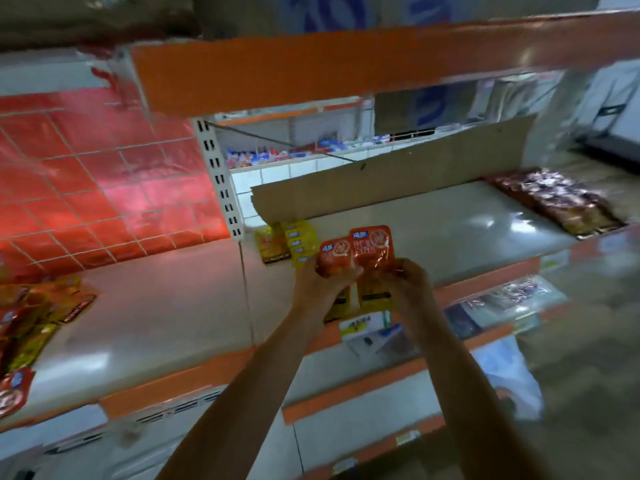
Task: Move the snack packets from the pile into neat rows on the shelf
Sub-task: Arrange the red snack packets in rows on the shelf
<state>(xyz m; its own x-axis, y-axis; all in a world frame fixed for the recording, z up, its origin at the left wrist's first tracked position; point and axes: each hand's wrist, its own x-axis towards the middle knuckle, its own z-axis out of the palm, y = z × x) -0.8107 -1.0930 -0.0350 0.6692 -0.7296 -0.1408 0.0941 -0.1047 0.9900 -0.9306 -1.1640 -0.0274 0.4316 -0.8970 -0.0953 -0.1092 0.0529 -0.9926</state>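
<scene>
While both hands grip, glossy orange packets [356, 252] overlap.

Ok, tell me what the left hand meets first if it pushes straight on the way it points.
Probably the yellow packets lying just beyond the left hand and the orange packet it holds; behind them stands the cardboard sheet. Depth is hard to judge.
</scene>
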